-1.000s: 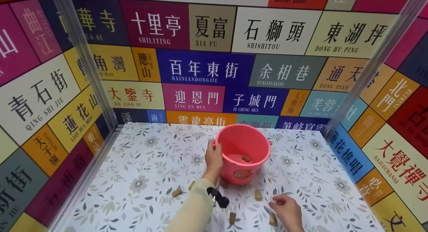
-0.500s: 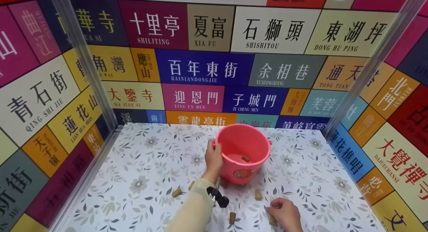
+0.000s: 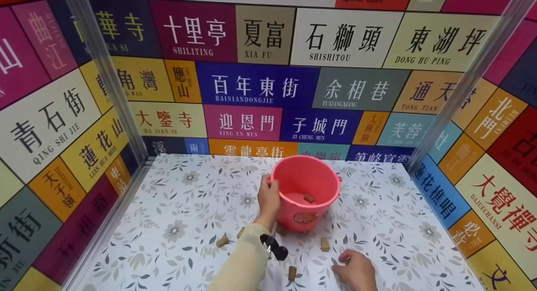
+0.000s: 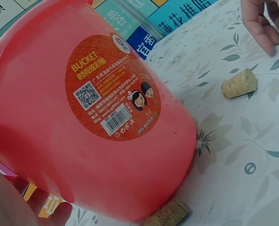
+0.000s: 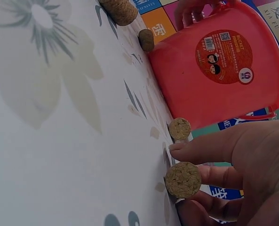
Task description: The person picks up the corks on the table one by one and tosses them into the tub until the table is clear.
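The pink bucket [image 3: 308, 213] tips its mouth toward me on the patterned tabletop, with a cork [image 3: 308, 198] inside. My left hand [image 3: 267, 201] grips the bucket's left side near the rim. Low over the table, my right hand [image 3: 355, 271] has thumb and fingers spread apart. In the right wrist view they straddle another cork [image 5: 183, 180], its round end facing the camera; the head view hides this cork beneath the hand. Beyond the thumb lies a further cork [image 5: 179, 128], closer to the bucket.
Several loose corks lie about, including one cork [image 3: 292, 273] in front, one cork [image 3: 222, 240] at the left, and one cork [image 4: 167, 214] against the bucket's base. Colourful walls with printed signs [image 3: 256, 84] enclose the white leaf-patterned tabletop [image 3: 193, 198] at back and sides.
My right hand has shifted slightly left and down, covering the cork that showed below it. The left hand and the bucket stay in place.
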`<state>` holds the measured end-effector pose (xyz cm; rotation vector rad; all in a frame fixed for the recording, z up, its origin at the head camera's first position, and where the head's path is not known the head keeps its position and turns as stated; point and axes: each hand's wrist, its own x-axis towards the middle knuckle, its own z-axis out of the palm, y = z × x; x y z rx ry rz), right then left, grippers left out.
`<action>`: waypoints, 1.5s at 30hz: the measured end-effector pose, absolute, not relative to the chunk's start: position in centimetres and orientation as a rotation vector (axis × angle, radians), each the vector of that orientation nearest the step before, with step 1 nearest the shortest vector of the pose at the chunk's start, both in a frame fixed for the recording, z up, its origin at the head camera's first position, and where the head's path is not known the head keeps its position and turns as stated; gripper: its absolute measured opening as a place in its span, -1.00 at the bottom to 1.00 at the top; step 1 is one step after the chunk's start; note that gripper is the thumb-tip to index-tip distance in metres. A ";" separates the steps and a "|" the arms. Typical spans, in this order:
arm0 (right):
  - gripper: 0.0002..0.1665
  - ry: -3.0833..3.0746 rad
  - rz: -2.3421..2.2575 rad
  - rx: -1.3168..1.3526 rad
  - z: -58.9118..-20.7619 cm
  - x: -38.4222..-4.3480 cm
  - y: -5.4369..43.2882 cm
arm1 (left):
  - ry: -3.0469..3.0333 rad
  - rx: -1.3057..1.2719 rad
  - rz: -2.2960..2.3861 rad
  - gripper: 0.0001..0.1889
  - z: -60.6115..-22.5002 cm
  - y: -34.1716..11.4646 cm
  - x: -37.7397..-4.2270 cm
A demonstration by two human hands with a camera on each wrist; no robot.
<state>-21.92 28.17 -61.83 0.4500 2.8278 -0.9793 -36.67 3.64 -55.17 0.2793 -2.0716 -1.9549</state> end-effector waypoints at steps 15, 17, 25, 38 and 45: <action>-0.73 2.834 -0.880 0.414 -61.6 -21.7 27.9 | -2.068 0.287 -1.963 -0.81 -55.0 3.9 -36.6; -0.76 2.833 -0.870 0.411 -61.5 -21.6 27.7 | -2.068 0.289 -1.957 -0.80 -55.0 3.9 -36.6; -0.80 2.899 -0.873 0.352 -61.5 -21.1 27.6 | -2.070 0.284 -1.964 -0.79 -55.0 3.8 -36.6; -0.81 2.871 -0.891 0.372 -61.6 -21.2 27.6 | -2.067 0.273 -1.968 -0.77 -55.1 3.7 -36.5; -0.83 2.863 -0.896 0.377 -61.2 -21.2 27.6 | -2.071 0.285 -1.968 -0.79 -55.2 3.6 -36.7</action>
